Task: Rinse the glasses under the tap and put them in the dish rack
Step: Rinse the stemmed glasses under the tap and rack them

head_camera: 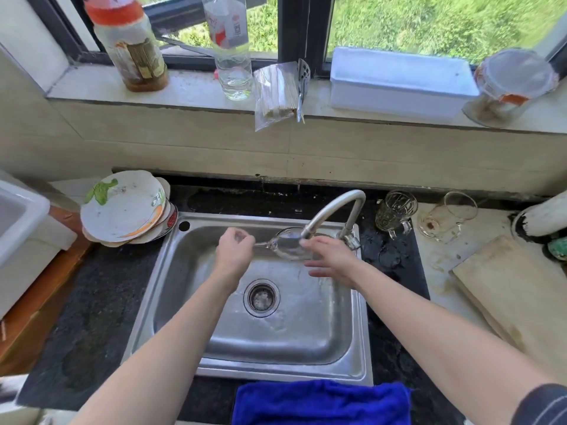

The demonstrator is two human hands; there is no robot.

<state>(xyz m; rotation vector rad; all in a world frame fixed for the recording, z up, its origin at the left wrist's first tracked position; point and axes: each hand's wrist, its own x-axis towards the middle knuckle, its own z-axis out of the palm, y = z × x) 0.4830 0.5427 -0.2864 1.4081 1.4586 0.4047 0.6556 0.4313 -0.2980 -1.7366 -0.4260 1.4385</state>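
Wine glass [286, 246] is tough to see against the sink [306, 338], its rim hidden by the right hand [333, 260], fingers spread loose against it. Left hand [234, 248] pinches the stem, with the glass sideways under the tap [333, 206].

No lettering is fully legible. The clear plastic bottle [230, 50] on the windowsill [190, 87] carries a white and red label with red cursive script and a square code pattern, both too blurred to read; the orange-lidded jar [132, 47] near it bears a brown and yellow label whose print is illegible. The topmost bowl [122, 207] of the stack on the bench [92, 302] shows small green marks near its rim, possibly characters, unreadable.
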